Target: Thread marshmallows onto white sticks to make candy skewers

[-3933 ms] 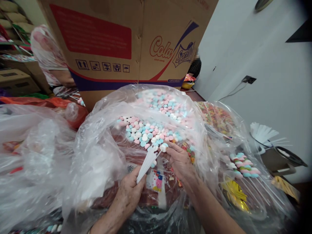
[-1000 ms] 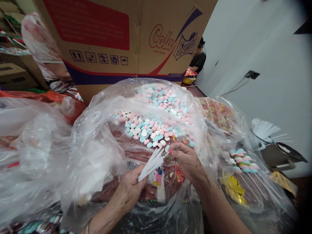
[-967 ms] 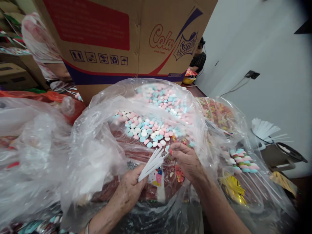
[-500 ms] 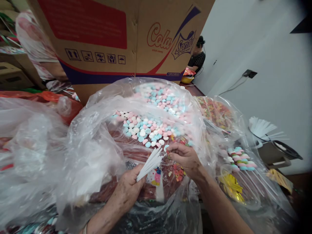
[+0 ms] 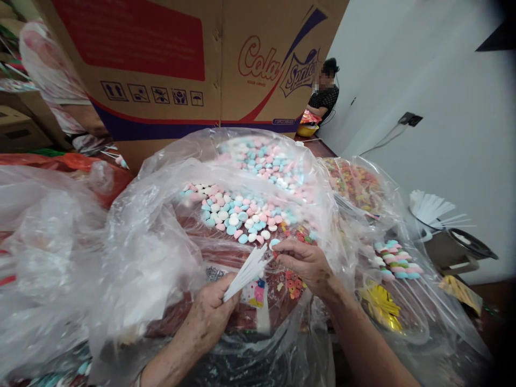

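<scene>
My left hand (image 5: 215, 306) is closed round a bunch of thin white sticks (image 5: 245, 273), their tips fanned up to the right. My right hand (image 5: 304, 264) pinches a small pale blue and white candy (image 5: 274, 243) between thumb and fingers, just beside the stick tips. Beyond both hands lies a loose heap of pink, white and blue candies (image 5: 237, 212), spilling from a clear plastic bag (image 5: 161, 166). Below the right hand are small red and yellow ring candies (image 5: 295, 285). A printed card (image 5: 256, 293) lies partly behind the sticks.
A large cardboard box (image 5: 161, 59) stands behind the bag. At the right are finished candy skewers (image 5: 397, 259), yellow foil ties (image 5: 381, 302), a bag of gummy rings (image 5: 355, 183) and a dark pitcher (image 5: 455, 250) near white sticks. Another person (image 5: 325, 88) sits beyond.
The view has shifted slightly, moving the scene a little left. Both hands keep nearly the same pose, with the sticks and the candy still held.
</scene>
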`<state>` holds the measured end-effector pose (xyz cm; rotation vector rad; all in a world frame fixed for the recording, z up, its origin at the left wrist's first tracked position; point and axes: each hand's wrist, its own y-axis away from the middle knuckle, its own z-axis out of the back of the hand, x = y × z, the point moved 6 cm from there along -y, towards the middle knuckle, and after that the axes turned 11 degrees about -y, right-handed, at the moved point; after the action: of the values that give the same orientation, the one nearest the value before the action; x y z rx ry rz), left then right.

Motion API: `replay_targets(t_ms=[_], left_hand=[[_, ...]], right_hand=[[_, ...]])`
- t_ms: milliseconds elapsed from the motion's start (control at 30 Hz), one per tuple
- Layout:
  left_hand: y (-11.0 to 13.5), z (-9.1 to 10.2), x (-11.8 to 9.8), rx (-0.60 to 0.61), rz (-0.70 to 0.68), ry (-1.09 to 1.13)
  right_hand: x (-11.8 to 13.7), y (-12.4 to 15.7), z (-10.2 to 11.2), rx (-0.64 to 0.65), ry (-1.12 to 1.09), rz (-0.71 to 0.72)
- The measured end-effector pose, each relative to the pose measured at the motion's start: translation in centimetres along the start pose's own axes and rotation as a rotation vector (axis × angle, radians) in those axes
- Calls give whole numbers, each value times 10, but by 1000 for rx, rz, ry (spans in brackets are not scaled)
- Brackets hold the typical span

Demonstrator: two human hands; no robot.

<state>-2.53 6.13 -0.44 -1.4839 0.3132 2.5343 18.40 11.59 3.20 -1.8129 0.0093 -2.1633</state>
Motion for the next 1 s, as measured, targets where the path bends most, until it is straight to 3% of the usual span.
replay_targets(t_ms=[133,233,300,433,467,633,800,900,1000], left_hand=[[0,-1,1,12,-18,-12],[1,-2,1,15,-26,6],[2,-2,3,15,-4,24],[3,0,12,-48,64,56],[3,0,15,-68,75,54],[1,1,17,-114,74,37],[1,2,12,-110,90,23],[1,4,11,-116,92,15],[1,3,11,-113,88,8]], right_hand=[[9,4,-24,264,60,59],[10,8,-37,322,15,64],[9,7,-34,269,40,58],[14,-4,4,-95,297,120],[16,-7,10,-138,397,164],[3,-12,-5,62,834,286],[-14,-7,-25,143,997,269],[-18,-9,-24,123,905,260],[-20,-15,-9,-47,571,145]])
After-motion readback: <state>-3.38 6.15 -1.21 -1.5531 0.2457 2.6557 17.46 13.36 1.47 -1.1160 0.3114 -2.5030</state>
